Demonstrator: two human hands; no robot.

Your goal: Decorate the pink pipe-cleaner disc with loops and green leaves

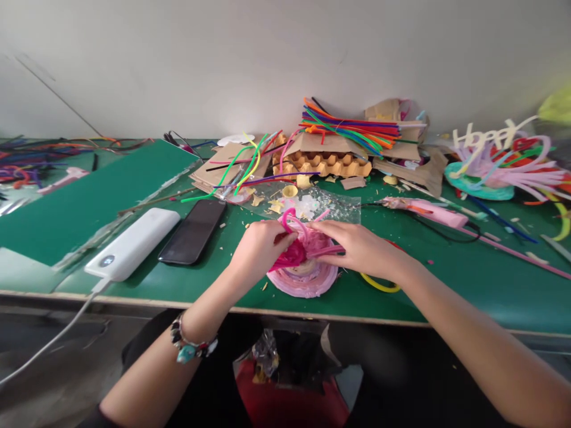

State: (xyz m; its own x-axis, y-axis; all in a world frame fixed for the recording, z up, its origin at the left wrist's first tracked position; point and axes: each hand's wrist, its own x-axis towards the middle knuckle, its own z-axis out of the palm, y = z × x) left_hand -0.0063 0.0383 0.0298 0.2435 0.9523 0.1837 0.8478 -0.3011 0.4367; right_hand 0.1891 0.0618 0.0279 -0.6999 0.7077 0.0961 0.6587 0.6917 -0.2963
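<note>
A round pink craft piece (303,288), built from pipe cleaners with a ring-like base, sits on the green table close to its front edge. Dark magenta pipe cleaners (288,257) are bunched on its left top. My left hand (266,245) is closed, thumb and forefinger pinching a magenta pipe cleaner that loops up. From the other side my right hand (350,244) curls round the pink pipe cleaners on the piece's right, its fingers at the top and thumb lower down. My fingers partly cover the top of the piece.
A white power bank (134,244) with a cable and a black phone (194,232) lie left. Behind are plastic film with scraps (312,202), an egg tray (330,163) and bundled pipe cleaners (348,128). A pink glue gun (432,213) lies right; a bin (289,392) stands below.
</note>
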